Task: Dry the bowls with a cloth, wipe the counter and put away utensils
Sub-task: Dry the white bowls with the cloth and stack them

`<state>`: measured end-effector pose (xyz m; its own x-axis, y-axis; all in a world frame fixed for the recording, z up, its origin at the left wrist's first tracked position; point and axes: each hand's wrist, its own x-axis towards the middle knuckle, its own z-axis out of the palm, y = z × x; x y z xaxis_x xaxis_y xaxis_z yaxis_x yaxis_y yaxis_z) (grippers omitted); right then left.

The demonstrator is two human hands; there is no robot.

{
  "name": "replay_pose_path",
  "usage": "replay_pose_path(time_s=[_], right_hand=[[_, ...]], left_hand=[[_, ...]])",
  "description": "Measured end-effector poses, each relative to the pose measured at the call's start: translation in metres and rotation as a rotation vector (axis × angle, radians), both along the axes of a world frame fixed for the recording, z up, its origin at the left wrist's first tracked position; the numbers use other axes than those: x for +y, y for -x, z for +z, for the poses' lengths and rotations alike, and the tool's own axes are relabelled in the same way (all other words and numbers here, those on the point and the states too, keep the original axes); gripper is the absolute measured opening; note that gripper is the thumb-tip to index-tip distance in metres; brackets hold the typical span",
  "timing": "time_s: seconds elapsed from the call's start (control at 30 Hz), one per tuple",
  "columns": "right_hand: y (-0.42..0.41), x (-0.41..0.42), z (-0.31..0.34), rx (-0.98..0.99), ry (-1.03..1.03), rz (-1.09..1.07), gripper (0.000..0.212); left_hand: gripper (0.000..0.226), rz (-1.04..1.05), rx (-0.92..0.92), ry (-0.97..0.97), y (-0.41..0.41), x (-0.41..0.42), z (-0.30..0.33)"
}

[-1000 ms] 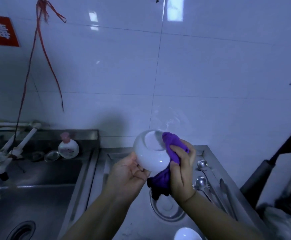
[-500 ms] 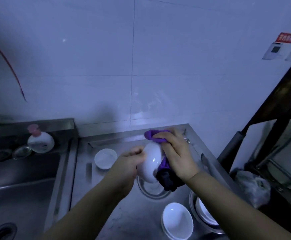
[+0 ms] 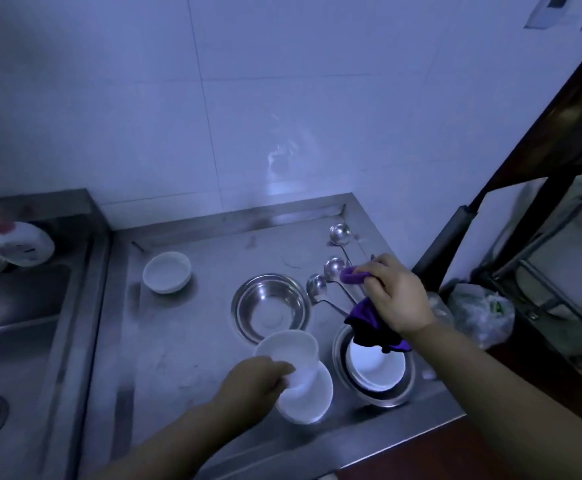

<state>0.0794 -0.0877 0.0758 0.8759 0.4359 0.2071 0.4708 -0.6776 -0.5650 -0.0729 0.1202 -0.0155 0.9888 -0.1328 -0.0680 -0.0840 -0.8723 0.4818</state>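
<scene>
My left hand [image 3: 253,384] grips a white bowl [image 3: 287,348] by its side, upright, just above another white bowl [image 3: 312,396] on the steel counter [image 3: 185,327]. My right hand [image 3: 395,294] holds a bunched purple cloth [image 3: 372,318] above a metal basin [image 3: 374,388] that contains white bowls [image 3: 376,367]. An empty metal basin [image 3: 270,308] sits in the middle of the counter. A third white bowl [image 3: 167,271] stands at the back left. Three metal ladles [image 3: 334,266] lie along the right side, partly under my right hand.
A sink [image 3: 5,341] with a drain lies to the left, with a soap bottle [image 3: 23,242] on its back ledge. White tiled wall runs behind. At the right stand a dark frame [image 3: 542,133] and a plastic bag [image 3: 479,313] beyond the counter's edge.
My hands have separated: the left lowered the white bowl toward the bowl on the counter, and the right pulled the purple cloth off it to the right. The view tilted down.
</scene>
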Motion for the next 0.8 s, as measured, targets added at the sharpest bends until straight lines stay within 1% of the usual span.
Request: replay_pose_path(time_s=[0.1, 0.17, 0.27, 0.3, 0.33, 0.4, 0.63, 0.73, 0.8], right_hand=[[-0.01, -0.019, -0.015, 0.067, -0.085, -0.004, 0.036], [-0.018, -0.027, -0.025, 0.101, -0.131, -0.018, 0.035], [-0.026, -0.032, -0.035, 0.148, -0.216, -0.015, 0.037], [-0.028, -0.033, -0.037, 0.155, -0.231, -0.009, 0.038], [-0.03, -0.034, -0.039, 0.159, -0.236, 0.001, 0.039], [-0.032, -0.034, -0.04, 0.17, -0.237, 0.023, 0.039], [-0.035, -0.028, -0.035, 0.206, -0.239, 0.071, 0.036], [-0.032, -0.022, -0.031, 0.218, -0.237, 0.087, 0.038], [-0.03, -0.015, -0.03, 0.215, -0.257, 0.099, 0.044]], left_hand=[[0.005, -0.18, -0.128, -0.119, 0.005, -0.024, -0.01], [0.004, -0.26, -0.196, -0.156, 0.006, -0.033, -0.02], [0.006, -0.347, -0.203, -0.226, 0.009, -0.041, -0.036], [0.009, -0.361, -0.194, -0.244, 0.009, -0.043, -0.039], [0.014, -0.37, -0.192, -0.251, 0.01, -0.045, -0.042], [0.016, -0.362, -0.183, -0.257, 0.012, -0.046, -0.047], [0.008, -0.342, -0.212, -0.227, 0.021, -0.047, -0.056], [0.016, -0.334, -0.22, -0.218, 0.02, -0.047, -0.055], [0.025, -0.3, -0.238, -0.186, 0.018, -0.043, -0.052]])
